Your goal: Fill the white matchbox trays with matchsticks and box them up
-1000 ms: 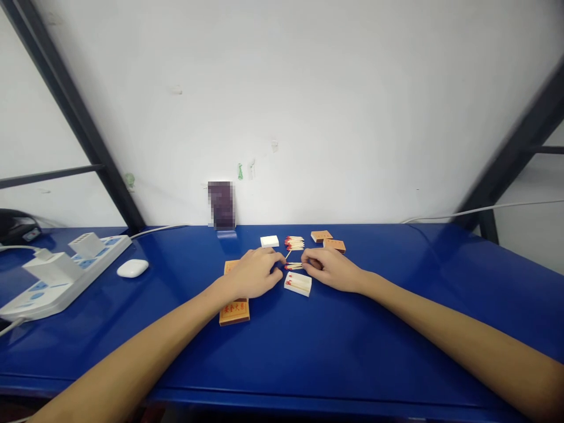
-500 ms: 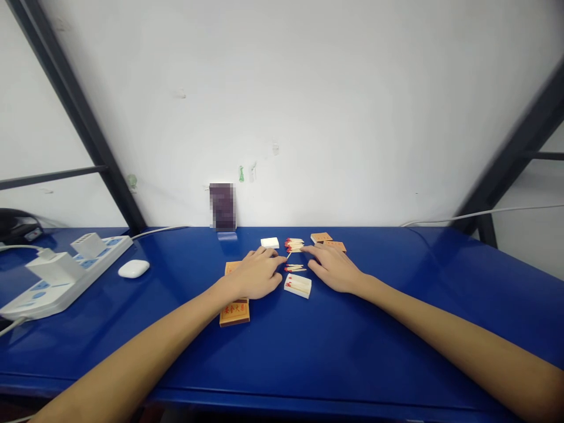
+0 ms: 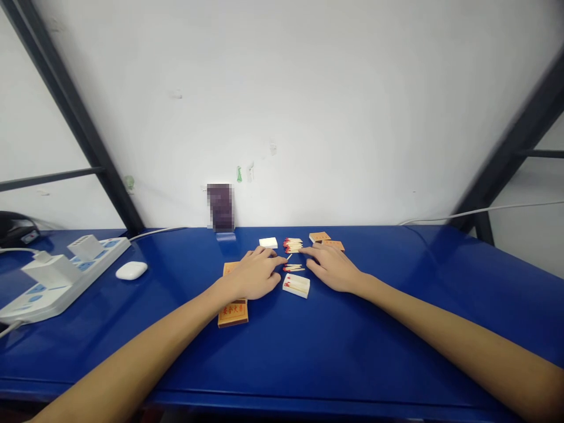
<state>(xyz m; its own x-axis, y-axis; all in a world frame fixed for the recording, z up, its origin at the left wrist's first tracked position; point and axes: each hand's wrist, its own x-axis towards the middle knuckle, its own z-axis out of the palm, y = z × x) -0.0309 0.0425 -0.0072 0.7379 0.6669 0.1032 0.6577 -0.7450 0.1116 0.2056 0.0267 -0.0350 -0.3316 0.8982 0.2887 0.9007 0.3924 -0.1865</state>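
Observation:
My left hand (image 3: 258, 273) rests low over the table, fingers stretched out, its index fingertip at the end of a single slanted match (image 3: 289, 257). From the other side my right hand (image 3: 332, 265) reaches in, fingers apart, index fingertip at the right end of a pile of red-headed matches (image 3: 292, 244). Between the hands a few matches (image 3: 294, 268) lie side by side. Just in front of them sits a white matchbox tray (image 3: 296, 292) with several matches inside. Partly under my left hand and wrist are orange matchboxes (image 3: 233, 313).
A small white box (image 3: 268, 242) lies behind my left hand. Two orange matchboxes (image 3: 319, 237) are behind my right hand. At left stand a power strip (image 3: 61, 294) with plugs and a white rounded case (image 3: 131, 270). A dark blurred item (image 3: 221, 207) leans on the wall.
My left index fingertip now covers more of the slanted match, with less of it showing. The whole view has shifted slightly; otherwise both hands keep nearly the same place.

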